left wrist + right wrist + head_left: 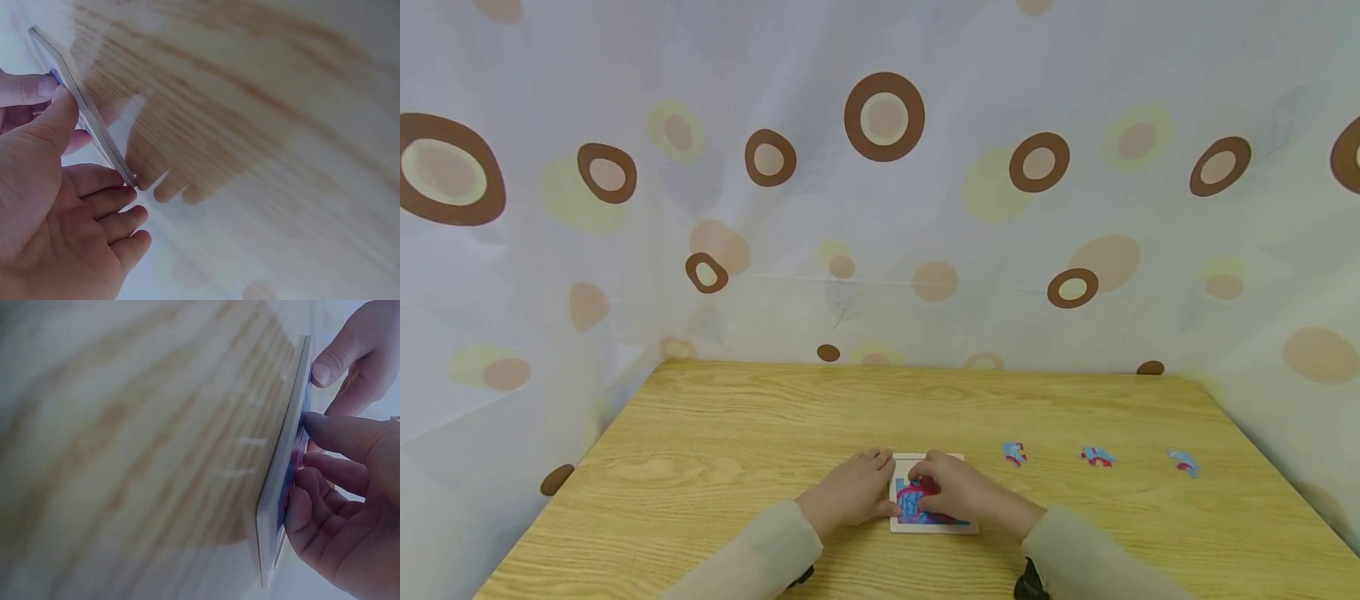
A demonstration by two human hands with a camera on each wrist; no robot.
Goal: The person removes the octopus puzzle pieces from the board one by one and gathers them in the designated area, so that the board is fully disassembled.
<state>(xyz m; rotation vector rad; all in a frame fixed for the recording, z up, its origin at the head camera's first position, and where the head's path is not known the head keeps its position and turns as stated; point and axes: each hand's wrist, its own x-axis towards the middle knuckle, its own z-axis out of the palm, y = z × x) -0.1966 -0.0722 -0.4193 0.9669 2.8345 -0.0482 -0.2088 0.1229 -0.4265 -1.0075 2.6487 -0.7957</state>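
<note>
A small jigsaw board [934, 528] with a pale wooden rim lies flat near the front of the table, its picture blue, pink and purple. My left hand [850, 487] rests along the board's left side, the thumb at the lower edge and the other fingers, fairly straight, near the upper corner. Over the board's right part, my right hand [953, 487] pinches a puzzle piece [925, 487] between thumb and curled fingers, against the picture. That piece is largely hidden by the hand. In the right wrist view the right fingertips [299, 509] touch the board's face.
Three loose puzzle pieces lie in a spaced row right of the board: a near one [1013, 451], a middle one [1098, 456] and a far one [1184, 463]. The wooden table [737, 433] meets a patterned curtain [880, 250] at its back and sides.
</note>
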